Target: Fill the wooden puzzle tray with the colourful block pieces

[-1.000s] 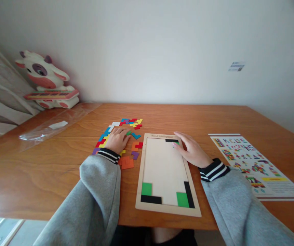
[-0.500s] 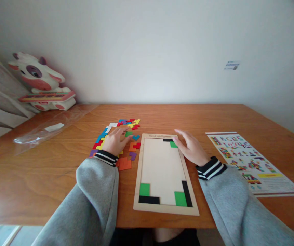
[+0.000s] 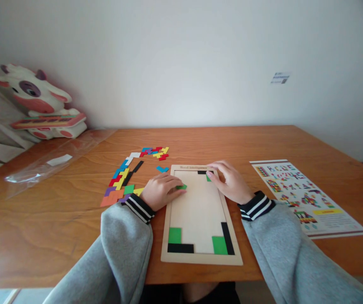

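Indoors, a green puzzle piece (image 3: pixel 182 186) is pinched by the left hand (image 3: pixel 161 191) over the wooden puzzle tray (image 3: pixel 197 215) — its far right corner is partly covered by the right hand (image 3: pixel 234 183), fingers parted.

We observe diffuse, moderately bright light, glare on the plastic wrapper (image 3: pixel 77 147), blurred wall-label (image 3: pixel 280 78) print and upper-right corner darkening.

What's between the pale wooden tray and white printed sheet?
The head view shows part of the right hand, its striped cuff and grey sleeve, over brown wooden tabletop.
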Available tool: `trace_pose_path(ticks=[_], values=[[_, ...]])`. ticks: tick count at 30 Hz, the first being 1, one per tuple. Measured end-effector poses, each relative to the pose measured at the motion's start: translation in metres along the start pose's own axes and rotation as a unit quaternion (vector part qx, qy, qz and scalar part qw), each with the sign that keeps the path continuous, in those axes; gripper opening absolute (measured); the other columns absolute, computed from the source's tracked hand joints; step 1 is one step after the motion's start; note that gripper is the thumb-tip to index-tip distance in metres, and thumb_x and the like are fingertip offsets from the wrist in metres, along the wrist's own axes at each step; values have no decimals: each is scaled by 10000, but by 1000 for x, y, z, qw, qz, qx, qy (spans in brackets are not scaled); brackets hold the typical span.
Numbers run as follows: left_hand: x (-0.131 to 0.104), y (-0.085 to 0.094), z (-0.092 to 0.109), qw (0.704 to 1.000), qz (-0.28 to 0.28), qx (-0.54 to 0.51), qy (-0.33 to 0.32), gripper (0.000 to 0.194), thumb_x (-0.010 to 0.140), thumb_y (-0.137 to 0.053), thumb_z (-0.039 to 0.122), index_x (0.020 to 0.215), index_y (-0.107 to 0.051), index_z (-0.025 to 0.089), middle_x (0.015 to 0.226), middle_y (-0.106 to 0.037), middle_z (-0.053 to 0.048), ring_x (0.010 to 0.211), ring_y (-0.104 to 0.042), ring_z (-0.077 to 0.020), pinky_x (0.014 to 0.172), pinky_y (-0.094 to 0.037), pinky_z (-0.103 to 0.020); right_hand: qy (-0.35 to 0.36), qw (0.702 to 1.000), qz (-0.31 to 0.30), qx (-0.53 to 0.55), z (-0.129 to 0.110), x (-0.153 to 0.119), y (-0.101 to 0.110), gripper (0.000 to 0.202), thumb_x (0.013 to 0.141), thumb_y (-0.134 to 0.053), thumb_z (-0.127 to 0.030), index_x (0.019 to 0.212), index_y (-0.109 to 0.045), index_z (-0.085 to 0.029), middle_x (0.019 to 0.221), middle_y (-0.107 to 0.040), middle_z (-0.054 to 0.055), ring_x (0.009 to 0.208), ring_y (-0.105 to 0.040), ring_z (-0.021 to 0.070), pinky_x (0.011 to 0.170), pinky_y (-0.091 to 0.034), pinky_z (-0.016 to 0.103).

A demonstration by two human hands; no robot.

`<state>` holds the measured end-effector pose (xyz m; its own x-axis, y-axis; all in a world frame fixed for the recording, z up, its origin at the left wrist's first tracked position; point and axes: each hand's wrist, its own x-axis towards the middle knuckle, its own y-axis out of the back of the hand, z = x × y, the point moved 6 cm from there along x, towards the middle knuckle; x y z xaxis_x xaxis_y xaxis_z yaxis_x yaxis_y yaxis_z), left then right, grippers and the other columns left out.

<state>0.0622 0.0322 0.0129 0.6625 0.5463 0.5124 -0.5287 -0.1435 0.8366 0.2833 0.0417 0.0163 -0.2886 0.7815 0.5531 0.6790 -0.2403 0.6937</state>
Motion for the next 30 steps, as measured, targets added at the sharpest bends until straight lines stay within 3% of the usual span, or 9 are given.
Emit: trace_pose_path(ticks=[7,15,23,30], values=[[-2,-1,-2,999,-24,21,18,329,961,-566,492,996,-752,222,1018,-731,-59,921,-656,-200,823,-548,-329,5,1000,-11,-2,0,-1,-2,218,976,-546,-362,1099,-655,-219,1064,-690,97,1035,-642,269,937,-520,460],[-6,-4,-3,996,-32,85,-19,365,986,-514,479,1078,-753,218,1138,-713,-91,1030,-613,-252,886,-542,-415,7,1000,-15,6,1,-2,-3,206,973,-556,-360,1093,-657,-227,1049,-681,89,1022,-643,262,922,-523,447],[-10,3,-17,989,-50,136,27,331,1000,-496,435,1103,-741,238,1187,-701,-83,1051,-596,-256,936,-529,-436,12,1000,-18,7,2,-3,-3,204,973,-560,-355,1117,-652,-244,1054,-677,78,1027,-637,255,919,-521,438],[-11,1,-21,989,-70,108,72,351,992,-501,445,1162,-717,226,1205,-677,-97,1058,-586,-265,938,-533,-461,10,999,-30,11,3,-4,-4,234,983,-552,-388,1136,-652,-242,1066,-668,80,1031,-629,250,924,-511,435]])
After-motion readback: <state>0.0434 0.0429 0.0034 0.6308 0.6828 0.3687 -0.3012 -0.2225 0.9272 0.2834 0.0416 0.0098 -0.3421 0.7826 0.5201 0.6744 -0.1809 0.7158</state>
